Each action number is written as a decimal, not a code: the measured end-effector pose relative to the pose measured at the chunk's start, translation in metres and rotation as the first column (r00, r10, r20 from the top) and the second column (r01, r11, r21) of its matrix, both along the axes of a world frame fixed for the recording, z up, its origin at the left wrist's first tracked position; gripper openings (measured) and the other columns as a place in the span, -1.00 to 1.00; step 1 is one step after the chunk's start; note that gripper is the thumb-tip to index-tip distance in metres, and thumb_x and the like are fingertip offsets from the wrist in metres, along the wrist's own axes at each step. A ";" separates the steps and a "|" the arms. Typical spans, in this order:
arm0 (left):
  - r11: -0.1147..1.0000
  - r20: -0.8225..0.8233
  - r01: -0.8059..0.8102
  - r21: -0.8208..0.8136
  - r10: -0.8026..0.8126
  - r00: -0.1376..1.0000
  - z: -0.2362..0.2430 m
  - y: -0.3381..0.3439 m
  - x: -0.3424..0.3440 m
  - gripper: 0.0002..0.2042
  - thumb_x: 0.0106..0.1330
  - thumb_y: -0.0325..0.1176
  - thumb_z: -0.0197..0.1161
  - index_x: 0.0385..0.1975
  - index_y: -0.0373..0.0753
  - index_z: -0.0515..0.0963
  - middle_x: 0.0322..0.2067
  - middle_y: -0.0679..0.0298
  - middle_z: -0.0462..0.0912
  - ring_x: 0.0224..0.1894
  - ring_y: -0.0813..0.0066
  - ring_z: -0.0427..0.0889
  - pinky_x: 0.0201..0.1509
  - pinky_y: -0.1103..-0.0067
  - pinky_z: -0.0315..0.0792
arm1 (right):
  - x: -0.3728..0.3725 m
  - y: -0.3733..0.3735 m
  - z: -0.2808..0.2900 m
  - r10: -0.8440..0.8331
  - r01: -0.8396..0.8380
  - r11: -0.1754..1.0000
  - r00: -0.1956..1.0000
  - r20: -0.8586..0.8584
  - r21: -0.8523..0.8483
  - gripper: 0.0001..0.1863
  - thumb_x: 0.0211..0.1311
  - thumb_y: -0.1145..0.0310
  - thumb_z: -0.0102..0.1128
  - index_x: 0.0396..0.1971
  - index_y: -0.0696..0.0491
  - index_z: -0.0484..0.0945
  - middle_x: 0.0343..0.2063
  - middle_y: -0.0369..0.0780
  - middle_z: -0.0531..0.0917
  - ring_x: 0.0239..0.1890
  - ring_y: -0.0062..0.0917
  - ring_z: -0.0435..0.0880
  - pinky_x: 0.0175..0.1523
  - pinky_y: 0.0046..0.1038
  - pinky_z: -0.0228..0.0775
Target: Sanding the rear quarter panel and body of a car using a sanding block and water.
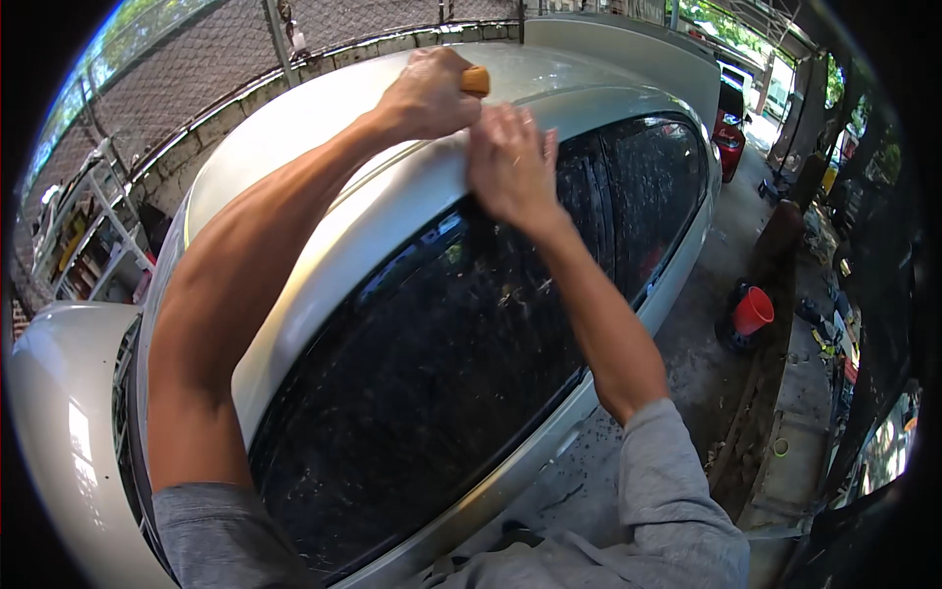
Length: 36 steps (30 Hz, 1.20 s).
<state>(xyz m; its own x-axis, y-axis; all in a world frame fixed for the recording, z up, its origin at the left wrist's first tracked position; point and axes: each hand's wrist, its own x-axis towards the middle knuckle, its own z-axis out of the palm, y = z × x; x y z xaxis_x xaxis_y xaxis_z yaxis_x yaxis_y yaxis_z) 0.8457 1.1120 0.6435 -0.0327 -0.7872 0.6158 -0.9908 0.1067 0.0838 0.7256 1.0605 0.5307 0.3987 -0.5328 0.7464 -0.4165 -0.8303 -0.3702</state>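
Note:
My left hand (429, 93) is closed over the car roof, its fingers wrapped round a small orange block (476, 80). Only one end of the block sticks out past the fingers, so whether it is a sponge or something harder is unclear. My right hand (512, 165) lies close beside it on the roof's side edge, fingers stretched out, above the door windows. Both arms reach over the silver car (383, 211). Its dark side window (422, 393) is streaked and spotted below my arms, and the rear side window (659, 172) is marked the same way.
The car's hood (69, 393) curves away at the left. A metal rack (98, 216) with assorted items stands beyond it, before a block wall and wire fence (196, 79). At right are a red bucket (753, 311), scattered clutter, and a red vehicle (728, 142) farther back.

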 end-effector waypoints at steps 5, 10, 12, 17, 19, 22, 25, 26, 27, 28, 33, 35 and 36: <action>0.999 0.042 0.038 -0.019 -0.037 0.998 -0.012 0.031 0.022 -0.85 -0.04 -0.40 0.21 -0.58 -0.37 0.51 -0.64 0.07 0.59 -0.55 0.32 0.59 -0.34 0.37 0.51 | 0.026 0.127 -0.032 0.005 -0.058 0.951 0.985 -0.172 -0.304 -0.38 0.38 0.05 -0.16 0.34 0.07 0.24 0.33 0.06 0.24 0.45 -0.02 0.04 0.44 0.20 -0.23; 0.982 -0.099 0.157 -0.107 -0.167 0.981 -0.027 0.107 0.083 -0.83 0.06 -0.47 0.17 -0.35 -0.35 0.59 -0.49 0.02 0.67 -0.39 0.22 0.71 -0.25 0.36 0.56 | 0.029 0.095 -0.017 -0.104 0.105 0.994 0.994 0.041 -0.018 -0.35 0.44 -0.01 -0.27 0.37 0.09 0.20 0.37 0.08 0.20 0.46 -0.05 0.05 0.50 0.11 -0.37; 0.999 -0.225 0.047 0.018 -0.042 0.973 -0.043 0.159 0.136 -0.79 0.10 -0.49 0.19 -0.25 -0.33 0.58 -0.42 0.01 0.69 -0.31 0.22 0.72 -0.17 0.37 0.56 | 0.036 0.183 -0.037 0.089 -0.120 0.978 0.979 -0.182 -0.168 -0.34 0.44 -0.01 -0.31 0.39 0.11 0.16 0.39 0.06 0.16 0.49 -0.03 -0.04 0.49 0.13 -0.37; 0.968 -0.265 0.109 -0.225 -0.168 0.949 -0.088 0.197 0.179 -0.75 0.33 -0.43 0.20 -0.02 -0.27 0.52 -0.24 0.08 0.69 -0.17 0.33 0.67 -0.02 0.48 0.50 | 0.008 0.048 0.001 -0.045 0.050 0.997 0.996 -0.081 0.053 -0.40 0.44 0.11 -0.34 0.39 0.06 0.18 0.42 -0.02 0.14 0.47 -0.05 0.03 0.49 0.09 -0.29; 0.968 -0.342 0.100 -0.229 -0.177 0.923 -0.099 0.209 0.189 -0.76 0.34 -0.41 0.20 -0.02 -0.27 0.51 -0.26 0.11 0.68 -0.20 0.37 0.65 -0.04 0.50 0.50 | 0.029 0.132 -0.027 -0.076 0.070 0.995 0.993 -0.094 -0.065 -0.41 0.45 0.10 -0.36 0.39 0.03 0.18 0.43 -0.06 0.13 0.48 -0.09 0.02 0.49 0.08 -0.28; 0.971 -0.457 0.079 -0.224 -0.177 0.872 -0.100 0.220 0.186 -0.76 0.37 -0.39 0.20 -0.03 -0.31 0.49 -0.30 0.17 0.63 -0.25 0.45 0.60 -0.09 0.54 0.48 | 0.034 0.116 -0.029 -0.094 0.077 0.986 0.990 -0.105 -0.150 -0.40 0.45 0.09 -0.33 0.40 0.02 0.18 0.44 -0.10 0.13 0.50 -0.14 0.00 0.50 0.06 -0.29; 0.960 -0.382 0.122 -0.252 -0.215 0.899 -0.095 0.212 0.176 -0.80 0.39 -0.39 0.20 -0.08 -0.31 0.48 -0.30 0.19 0.61 -0.23 0.48 0.57 -0.06 0.56 0.45 | -0.012 0.020 0.015 -0.135 0.146 0.988 0.976 -0.170 0.056 -0.40 0.44 0.10 -0.25 0.43 -0.07 0.14 0.44 -0.09 0.13 0.51 -0.18 -0.03 0.52 0.04 -0.36; 0.955 -0.376 0.143 -0.261 -0.237 0.896 -0.096 0.209 0.174 -0.80 0.39 -0.39 0.20 -0.08 -0.31 0.48 -0.30 0.19 0.61 -0.23 0.48 0.57 -0.06 0.56 0.45 | -0.015 0.016 0.007 -0.157 0.167 0.985 0.974 -0.165 0.046 -0.40 0.44 0.10 -0.25 0.43 -0.07 0.14 0.44 -0.09 0.13 0.51 -0.18 -0.03 0.52 0.04 -0.36; 0.959 -0.382 0.136 -0.250 -0.227 0.896 -0.096 0.209 0.176 -0.80 0.39 -0.39 0.20 -0.08 -0.32 0.48 -0.29 0.19 0.60 -0.23 0.48 0.57 -0.06 0.56 0.45 | -0.006 0.016 -0.011 -0.169 0.166 0.986 0.976 -0.136 -0.033 -0.41 0.46 0.10 -0.27 0.43 -0.08 0.14 0.44 -0.08 0.14 0.51 -0.18 -0.03 0.52 0.04 -0.37; 0.963 -0.386 0.109 -0.245 -0.200 0.900 -0.096 0.213 0.176 -0.81 0.39 -0.40 0.20 -0.08 -0.32 0.48 -0.29 0.20 0.60 -0.23 0.48 0.57 -0.05 0.56 0.45 | 0.007 0.023 -0.026 -0.158 0.146 0.982 0.982 -0.105 -0.118 -0.42 0.47 0.09 -0.30 0.43 -0.08 0.15 0.43 -0.08 0.14 0.51 -0.18 -0.03 0.52 0.04 -0.37; 0.974 -0.357 0.070 -0.217 -0.146 0.923 -0.092 0.225 0.176 -0.81 0.39 -0.44 0.20 -0.08 -0.34 0.47 -0.26 0.21 0.59 -0.18 0.51 0.56 -0.02 0.58 0.43 | -0.018 0.000 0.004 -0.081 0.087 0.995 0.987 -0.137 0.041 -0.42 0.52 0.03 -0.43 0.38 0.01 0.19 0.43 -0.15 0.17 0.50 -0.21 -0.02 0.53 -0.03 -0.37; 0.976 -0.384 0.097 -0.194 -0.167 0.908 -0.090 0.219 0.170 -0.80 0.38 -0.46 0.19 -0.06 -0.35 0.46 -0.22 0.20 0.58 -0.14 0.50 0.57 0.01 0.58 0.43 | -0.034 -0.082 0.010 -0.171 0.180 0.980 0.979 -0.112 0.079 -0.42 0.51 0.04 -0.39 0.38 -0.01 0.22 0.43 -0.16 0.18 0.50 -0.23 0.00 0.53 -0.04 -0.32; 0.978 -0.381 0.089 -0.191 -0.158 0.911 -0.091 0.222 0.171 -0.80 0.38 -0.46 0.19 -0.06 -0.35 0.46 -0.22 0.20 0.58 -0.14 0.50 0.57 0.01 0.58 0.43 | -0.023 -0.079 0.011 -0.218 0.223 0.970 0.974 -0.060 0.099 -0.43 0.50 0.05 -0.36 0.38 -0.02 0.23 0.42 -0.16 0.20 0.49 -0.22 0.01 0.53 -0.05 -0.30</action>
<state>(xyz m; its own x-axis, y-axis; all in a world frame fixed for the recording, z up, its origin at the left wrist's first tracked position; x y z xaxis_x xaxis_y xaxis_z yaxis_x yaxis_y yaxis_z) 1.0166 1.3343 0.5527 0.1478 -0.6782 0.7198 -0.8594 0.2722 0.4329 0.7025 0.9820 0.5418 0.2969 -0.6853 0.6649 -0.6042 -0.6741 -0.4250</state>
